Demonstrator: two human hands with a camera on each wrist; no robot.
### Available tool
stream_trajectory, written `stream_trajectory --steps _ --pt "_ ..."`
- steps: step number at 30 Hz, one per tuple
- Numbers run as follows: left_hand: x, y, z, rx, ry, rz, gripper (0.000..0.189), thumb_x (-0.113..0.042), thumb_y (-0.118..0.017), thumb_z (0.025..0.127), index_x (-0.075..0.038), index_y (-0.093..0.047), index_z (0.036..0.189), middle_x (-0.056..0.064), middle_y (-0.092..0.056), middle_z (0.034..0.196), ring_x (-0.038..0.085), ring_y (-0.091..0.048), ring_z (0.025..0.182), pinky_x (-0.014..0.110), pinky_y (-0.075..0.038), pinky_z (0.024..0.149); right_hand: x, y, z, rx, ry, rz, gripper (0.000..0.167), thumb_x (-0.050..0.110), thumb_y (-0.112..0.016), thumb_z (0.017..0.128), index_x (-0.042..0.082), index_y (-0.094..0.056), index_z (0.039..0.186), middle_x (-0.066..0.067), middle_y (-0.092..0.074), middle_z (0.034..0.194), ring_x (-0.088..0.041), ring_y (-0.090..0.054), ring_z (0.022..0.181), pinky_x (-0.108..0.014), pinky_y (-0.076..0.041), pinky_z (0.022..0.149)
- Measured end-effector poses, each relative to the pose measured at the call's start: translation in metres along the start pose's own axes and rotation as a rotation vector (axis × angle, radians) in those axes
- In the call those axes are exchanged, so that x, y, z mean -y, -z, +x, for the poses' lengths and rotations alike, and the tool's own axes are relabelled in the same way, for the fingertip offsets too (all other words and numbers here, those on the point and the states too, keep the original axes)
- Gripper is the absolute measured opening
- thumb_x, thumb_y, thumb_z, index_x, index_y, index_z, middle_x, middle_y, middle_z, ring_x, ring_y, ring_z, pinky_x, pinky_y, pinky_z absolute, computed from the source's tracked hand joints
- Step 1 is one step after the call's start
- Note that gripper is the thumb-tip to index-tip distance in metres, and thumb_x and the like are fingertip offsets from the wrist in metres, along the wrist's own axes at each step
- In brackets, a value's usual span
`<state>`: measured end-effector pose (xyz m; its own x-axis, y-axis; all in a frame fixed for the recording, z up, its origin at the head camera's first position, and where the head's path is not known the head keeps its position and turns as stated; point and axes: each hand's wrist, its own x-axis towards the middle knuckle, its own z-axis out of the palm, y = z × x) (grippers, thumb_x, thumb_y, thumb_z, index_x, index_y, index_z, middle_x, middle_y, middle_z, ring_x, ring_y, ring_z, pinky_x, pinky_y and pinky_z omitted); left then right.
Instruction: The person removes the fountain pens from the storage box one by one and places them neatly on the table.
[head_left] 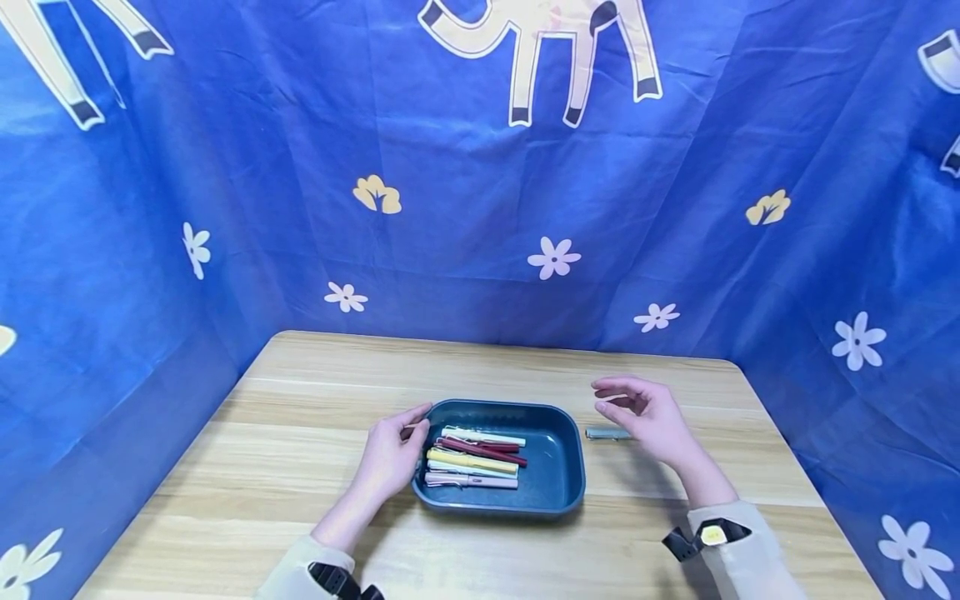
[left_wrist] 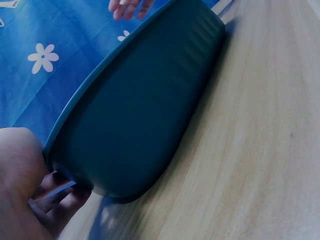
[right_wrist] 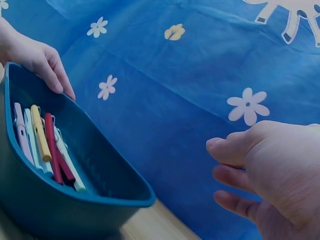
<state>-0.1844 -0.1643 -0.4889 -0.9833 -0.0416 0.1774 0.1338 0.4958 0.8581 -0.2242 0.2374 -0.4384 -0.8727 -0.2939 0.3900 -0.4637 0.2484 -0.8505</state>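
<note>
A dark teal plastic box (head_left: 555, 462) stands on the table, and my left hand (head_left: 390, 454) grips its left end at the rim. Several pens lie side by side in its left part: a white pen (head_left: 487, 437), dark red pens (head_left: 498, 454), a yellow pen (head_left: 472, 461), a pale blue one and a lilac pen (head_left: 476, 481). To the right of the box a grey-blue pen (head_left: 606, 433) lies on the wood, partly hidden by my right hand (head_left: 652, 421). That hand hovers over it with loosely bent fingers and nothing between them; the right wrist view shows the fingers (right_wrist: 235, 175) apart.
The light wooden table (head_left: 337, 375) is enclosed at the back and sides by a blue curtain (head_left: 465, 275) printed with flowers and animals. Both wrists wear black straps (head_left: 708, 535) over pale sleeves.
</note>
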Motion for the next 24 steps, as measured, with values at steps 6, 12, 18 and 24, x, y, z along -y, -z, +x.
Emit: stream_trajectory --steps 6,12,18,24 --pt "-0.001 0.001 -0.001 0.001 0.002 0.000 0.037 -0.010 -0.063 0.105 0.000 -0.066 0.141 0.024 -0.066 0.137 0.035 -0.069 0.119 0.045 -0.055 0.102 0.003 -0.016 0.008 0.046 -0.008 0.038 0.027 -0.003 -0.077 0.095 -0.004 -0.074 0.121 -0.018 -0.076 0.115 -0.032 -0.075 0.102 -0.031 -0.063 0.085" --pt "-0.001 0.001 -0.001 0.001 -0.002 0.000 0.036 -0.010 -0.063 0.105 0.000 -0.066 0.140 0.024 -0.065 0.137 0.035 -0.069 0.119 0.046 -0.055 0.103 0.006 -0.035 0.015 0.109 -0.086 0.054 0.026 0.000 -0.078 0.095 -0.002 -0.075 0.121 -0.015 -0.076 0.115 -0.030 -0.075 0.103 -0.030 -0.062 0.087" --pt "0.000 0.000 0.000 0.000 -0.006 -0.004 0.037 -0.010 -0.063 0.106 0.000 -0.066 0.141 0.025 -0.066 0.136 0.035 -0.070 0.118 0.046 -0.055 0.102 0.005 -0.053 0.021 0.170 -0.099 0.088 0.026 -0.001 -0.077 0.095 -0.006 -0.074 0.121 -0.022 -0.075 0.115 -0.027 -0.075 0.103 -0.029 -0.062 0.088" --pt "0.001 0.000 -0.001 -0.001 -0.011 -0.002 0.037 -0.009 -0.063 0.105 0.000 -0.066 0.141 0.024 -0.066 0.136 0.035 -0.070 0.118 0.045 -0.055 0.102 0.004 -0.069 0.025 0.213 -0.140 0.083 0.024 -0.001 -0.076 0.096 -0.003 -0.075 0.120 -0.030 -0.072 0.117 -0.026 -0.073 0.104 -0.029 -0.062 0.089"
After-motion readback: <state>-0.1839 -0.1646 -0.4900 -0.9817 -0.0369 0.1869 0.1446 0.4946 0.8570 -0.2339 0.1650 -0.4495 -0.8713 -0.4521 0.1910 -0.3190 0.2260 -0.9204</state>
